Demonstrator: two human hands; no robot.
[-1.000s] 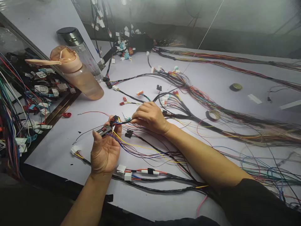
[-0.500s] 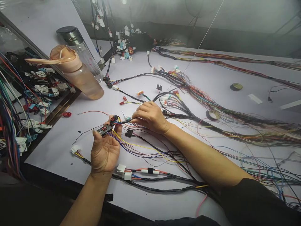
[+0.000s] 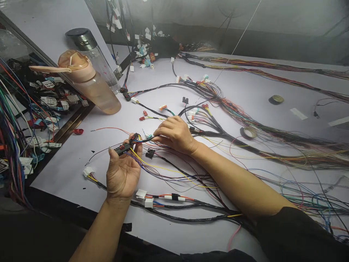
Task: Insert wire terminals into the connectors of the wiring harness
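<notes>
Two black wire connectors sit in the fingers of my left hand (image 3: pixel 124 178), palm turned up. The longer connector (image 3: pixel 121 149) lies nearer the thumb, with yellow, blue and purple wires leaving it to the right. Beside it, the smaller black connector (image 3: pixel 134 138) has a dark taped cable (image 3: pixel 148 139) running from its right side. My right hand (image 3: pixel 176 134) pinches that cable a short way from the connector. Its fingertips are partly hidden behind the knuckles. A loose black connector (image 3: pixel 149 153) rests on the table below my right hand.
A peach bottle (image 3: pixel 95 89) and a clear bottle (image 3: pixel 102 65) stand at the left. Wire harnesses (image 3: pixel 245 145) stretch across the right. White connectors (image 3: pixel 144 198) lie in front. A tape roll (image 3: pixel 248 133) lies among the wires. Many connectors (image 3: pixel 49 102) fill the left side.
Both hands keep their hold on the connectors and cable. The whole view has shifted very slightly; otherwise hardly anything differs.
</notes>
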